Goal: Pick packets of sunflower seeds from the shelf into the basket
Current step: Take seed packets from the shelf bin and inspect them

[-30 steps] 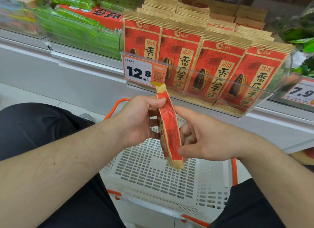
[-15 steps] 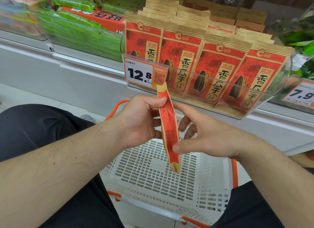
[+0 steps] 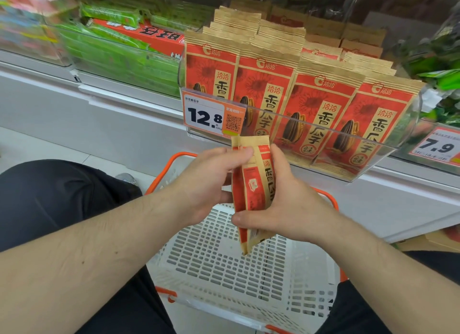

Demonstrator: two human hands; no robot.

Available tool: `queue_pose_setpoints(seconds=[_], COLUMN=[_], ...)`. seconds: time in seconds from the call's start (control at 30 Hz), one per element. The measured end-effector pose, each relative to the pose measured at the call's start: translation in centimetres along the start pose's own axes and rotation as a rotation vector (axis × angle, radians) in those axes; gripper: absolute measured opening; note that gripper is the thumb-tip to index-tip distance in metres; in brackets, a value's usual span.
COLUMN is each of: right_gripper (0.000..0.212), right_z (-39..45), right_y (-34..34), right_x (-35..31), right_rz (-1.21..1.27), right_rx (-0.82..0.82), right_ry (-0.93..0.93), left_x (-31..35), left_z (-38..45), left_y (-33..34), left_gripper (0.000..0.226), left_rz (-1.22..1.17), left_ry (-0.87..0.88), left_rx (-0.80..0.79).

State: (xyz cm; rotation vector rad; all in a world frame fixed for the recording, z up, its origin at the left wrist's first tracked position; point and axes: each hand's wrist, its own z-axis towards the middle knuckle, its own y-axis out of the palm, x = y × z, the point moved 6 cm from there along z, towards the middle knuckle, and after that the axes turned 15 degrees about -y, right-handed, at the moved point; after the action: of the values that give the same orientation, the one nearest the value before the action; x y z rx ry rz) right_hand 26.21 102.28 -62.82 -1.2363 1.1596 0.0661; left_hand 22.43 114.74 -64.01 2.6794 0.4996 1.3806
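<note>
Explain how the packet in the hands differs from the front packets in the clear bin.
The held packet is gripped by the left hand and right hand above the basket; the bin packets stand untouched. The held one shows its edge, the bin ones their fronts. Both are red and tan.

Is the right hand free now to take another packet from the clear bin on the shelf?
Probably not yet. The right hand and left hand both hold one packet above the basket. The bin itself is open on top.
</note>
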Motion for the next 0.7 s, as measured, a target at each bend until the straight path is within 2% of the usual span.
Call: queue_pose_setpoints(seconds=[0.07, 0.13, 0.17, 0.27, 0.3, 0.33, 0.43, 0.53, 0.7], right_gripper=[0.146, 0.135, 0.12, 0.038, 0.018, 0.007, 0.024, 0.036, 0.038], right_z=[-0.1, -0.1, -0.1, 0.4, 0.6, 0.8, 1.0, 1.1, 1.5], right_y=[0.0, -0.3, -0.6, -1.7, -2.1, -2.3, -2.6, -2.4, -1.7], right_x=[0.2, 0.2, 0.4, 1.4, 1.7, 1.9, 2.3, 2.5, 3.5], right_rz=[-0.106, -0.081, -0.031, 0.235, 0.32, 0.395, 0.5, 0.475, 0.483], right_rx=[0.007, 0.053, 0.105, 0.333, 0.395, 0.434, 0.461, 0.444, 0.401], right_ry=[0.024, 0.018, 0.017, 0.02, 0.026, 0.031, 0.024, 0.019, 0.063], left_x=[0.3, 0.4, 0.4, 0.4, 0.3, 0.2, 0.0, -0.1, -0.7], left_z=[0.0, 0.0, 0.0, -0.1, -0.1, -0.1, 0.0, 0.1, 0.5], left_y=[-0.5, -1.1, -1.3, -1.3, -1.3, -1.2, -1.3, -1.8, -1.9], left_gripper=[0.017, 0.014, 0.015, 0.017, 0.018, 0.018, 0.017, 0.017, 0.017], left_rz=[0.039, 0.005, -0.016, -0.035, -0.027, -0.015, 0.013, 0.012, -0.003], left_ry=[0.038, 0.047, 0.046, 0.025, 0.015, 0.005, -0.021, -0.039, -0.06], left_rx=[0.087, 0.147, 0.155, 0.122, 0.109, 0.099, 0.08, 0.092, 0.128])
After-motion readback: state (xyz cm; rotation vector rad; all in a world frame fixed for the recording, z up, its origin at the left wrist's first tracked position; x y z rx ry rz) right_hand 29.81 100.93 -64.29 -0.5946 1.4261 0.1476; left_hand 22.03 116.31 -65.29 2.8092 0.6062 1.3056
